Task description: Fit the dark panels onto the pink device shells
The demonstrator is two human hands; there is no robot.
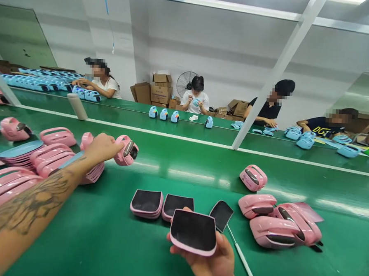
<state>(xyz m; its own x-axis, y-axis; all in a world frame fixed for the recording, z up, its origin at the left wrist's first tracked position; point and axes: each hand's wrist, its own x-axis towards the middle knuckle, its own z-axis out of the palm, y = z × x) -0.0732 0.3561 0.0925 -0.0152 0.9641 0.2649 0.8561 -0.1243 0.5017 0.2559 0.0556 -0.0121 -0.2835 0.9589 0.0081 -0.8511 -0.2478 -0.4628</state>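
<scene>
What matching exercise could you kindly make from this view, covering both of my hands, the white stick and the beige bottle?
1. Left hand
2. Right hand
3. White stick
4. Beige bottle

A. Lying on the green table
B. Gripping a small pink case
C. Standing near the white strip
D. Holding a black-faced panel

Pairs: 1-B, 2-D, 3-A, 4-C.

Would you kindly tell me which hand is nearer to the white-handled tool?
Right. The right hand holds a black-faced panel just left of the white-handled tool; the left hand is farther away, beyond and to the left, holding a pink casing.
</scene>
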